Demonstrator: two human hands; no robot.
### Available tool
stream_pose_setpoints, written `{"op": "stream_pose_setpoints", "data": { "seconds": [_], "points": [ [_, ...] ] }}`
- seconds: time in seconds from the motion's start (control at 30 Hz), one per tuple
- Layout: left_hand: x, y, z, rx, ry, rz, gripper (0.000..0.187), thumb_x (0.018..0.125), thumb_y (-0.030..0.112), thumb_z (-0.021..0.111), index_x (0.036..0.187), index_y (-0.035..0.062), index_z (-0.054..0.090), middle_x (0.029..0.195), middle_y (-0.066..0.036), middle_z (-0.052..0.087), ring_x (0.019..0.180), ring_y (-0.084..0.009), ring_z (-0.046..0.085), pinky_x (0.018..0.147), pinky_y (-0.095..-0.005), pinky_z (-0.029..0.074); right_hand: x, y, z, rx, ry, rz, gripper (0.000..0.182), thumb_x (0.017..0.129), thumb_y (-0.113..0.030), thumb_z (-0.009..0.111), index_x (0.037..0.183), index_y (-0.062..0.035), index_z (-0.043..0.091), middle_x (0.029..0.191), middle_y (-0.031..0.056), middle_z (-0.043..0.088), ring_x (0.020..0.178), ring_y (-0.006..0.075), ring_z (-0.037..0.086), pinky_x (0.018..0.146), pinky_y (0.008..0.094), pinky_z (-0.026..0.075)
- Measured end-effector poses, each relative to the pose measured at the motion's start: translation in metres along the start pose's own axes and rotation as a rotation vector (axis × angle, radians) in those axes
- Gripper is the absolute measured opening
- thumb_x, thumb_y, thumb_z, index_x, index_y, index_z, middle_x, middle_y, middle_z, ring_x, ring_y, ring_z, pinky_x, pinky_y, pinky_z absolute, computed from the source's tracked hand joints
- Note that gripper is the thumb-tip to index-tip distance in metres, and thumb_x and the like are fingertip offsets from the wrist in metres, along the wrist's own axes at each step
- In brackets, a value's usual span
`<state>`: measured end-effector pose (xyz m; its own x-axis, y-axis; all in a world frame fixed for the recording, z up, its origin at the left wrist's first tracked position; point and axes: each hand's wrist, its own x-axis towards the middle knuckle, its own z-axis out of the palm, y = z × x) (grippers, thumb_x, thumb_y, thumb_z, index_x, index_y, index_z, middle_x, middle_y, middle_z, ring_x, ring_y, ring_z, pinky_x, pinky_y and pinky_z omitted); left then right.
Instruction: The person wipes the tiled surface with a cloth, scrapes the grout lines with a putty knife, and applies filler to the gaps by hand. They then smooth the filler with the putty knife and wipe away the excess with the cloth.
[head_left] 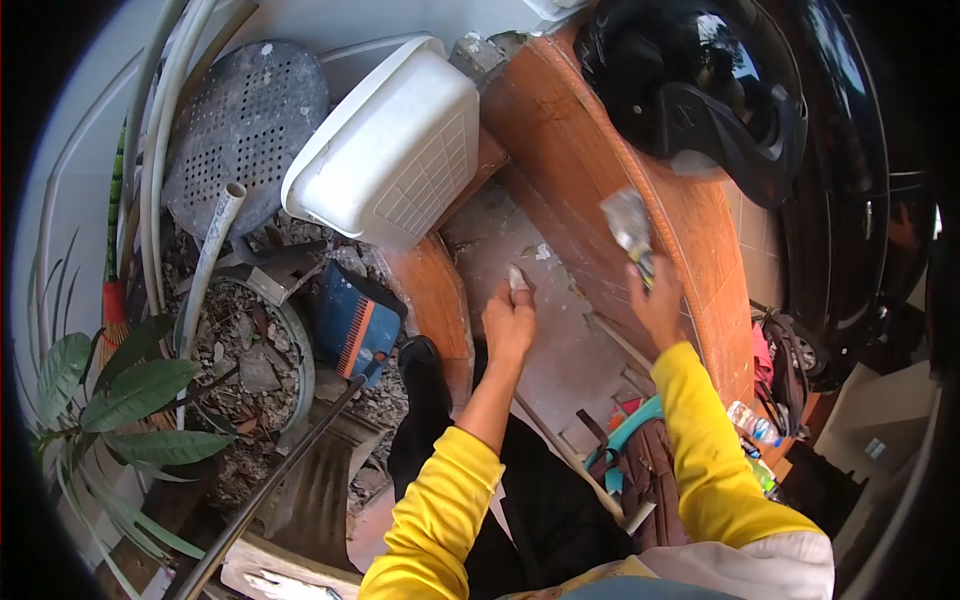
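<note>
My right hand [657,305] grips a putty knife [630,225] by its yellow and dark handle. Its pale, stained blade points up and away from me, close to the tiled ledge [590,110], and is slightly blurred. My left hand [509,322] is closed over the dusty floor [560,310], thumb and fingers together. Something small and pale shows at its fingertips, too small to name. A few light crumbs lie on the floor just beyond that hand.
A white plastic basin [390,150] leans at upper left beside a grey perforated stool seat [250,125]. A blue dustpan [357,320] and a rubble-filled pot [250,360] stand left. A black helmet [700,90] rests on the ledge. Bags [650,470] lie lower right.
</note>
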<state>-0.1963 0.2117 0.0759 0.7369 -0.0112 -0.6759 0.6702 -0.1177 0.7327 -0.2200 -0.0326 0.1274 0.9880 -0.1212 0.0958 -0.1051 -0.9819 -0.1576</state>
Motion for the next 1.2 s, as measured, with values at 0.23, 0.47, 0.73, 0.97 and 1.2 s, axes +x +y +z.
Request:
{"op": "stream_pose_setpoints", "data": {
  "seconds": [0.23, 0.47, 0.73, 0.97, 1.2],
  "points": [
    [0.036, -0.002, 0.036, -0.281, 0.148, 0.086, 0.029, 0.098, 0.026, 0.050, 0.105, 0.0004, 0.060, 0.082, -0.012, 0.060, 0.078, -0.0199, 0.053, 0.074, -0.0351, 0.043, -0.031, 0.107, -0.021, 0.230, 0.335, 0.497, 0.026, 0.094, -0.014, 0.057, 0.114, 0.0030, 0.057, 0.099, 0.0120, 0.056, 0.091, 0.0224, 0.055, 0.083, 0.0341, 0.043],
    [0.132, 0.049, 0.102, -0.479, 0.244, 0.501, 0.033, 0.100, 0.026, 0.049, 0.116, -0.0009, 0.057, 0.098, -0.015, 0.062, 0.090, -0.0204, 0.055, 0.083, -0.0342, 0.045, -0.025, 0.137, 0.007, 0.460, 0.429, 0.526, 0.030, 0.096, -0.010, 0.052, 0.123, 0.0028, 0.057, 0.116, 0.0088, 0.059, 0.109, 0.0175, 0.054, 0.099, 0.0312, 0.039],
    [0.194, 0.050, 0.186, -0.267, 0.140, 0.908, 0.057, 0.103, 0.029, 0.036, 0.145, -0.0078, 0.027, 0.156, -0.029, 0.017, 0.144, -0.0473, 0.014, 0.119, -0.0455, 0.014, -0.026, 0.133, 0.008, 0.576, 0.518, 0.537, 0.033, 0.093, -0.012, 0.051, 0.119, 0.0077, 0.055, 0.122, 0.0162, 0.059, 0.125, 0.0255, 0.050, 0.111, 0.0358, 0.030],
    [0.206, 0.054, 0.193, -0.188, 0.155, 1.166, 0.055, 0.103, 0.030, 0.031, 0.145, -0.0055, 0.030, 0.154, -0.029, 0.021, 0.143, -0.0489, 0.013, 0.118, -0.0496, 0.010, -0.034, 0.140, 0.013, 0.650, 0.606, 0.478, 0.017, 0.095, -0.006, 0.043, 0.104, 0.0070, 0.051, 0.124, 0.0235, 0.058, 0.125, 0.0303, 0.053, 0.112, 0.0403, 0.036],
    [0.303, 0.019, 0.191, -0.234, 0.344, 1.132, 0.058, 0.102, 0.037, 0.027, 0.136, -0.0087, 0.037, 0.149, -0.033, 0.025, 0.141, -0.0505, 0.016, 0.118, -0.0549, 0.007, -0.037, 0.142, 0.017, 0.577, 0.647, 0.384, 0.020, 0.097, -0.011, 0.047, 0.105, 0.0061, 0.053, 0.119, 0.0224, 0.062, 0.118, 0.0257, 0.057, 0.109, 0.0360, 0.037]
  ]
}}
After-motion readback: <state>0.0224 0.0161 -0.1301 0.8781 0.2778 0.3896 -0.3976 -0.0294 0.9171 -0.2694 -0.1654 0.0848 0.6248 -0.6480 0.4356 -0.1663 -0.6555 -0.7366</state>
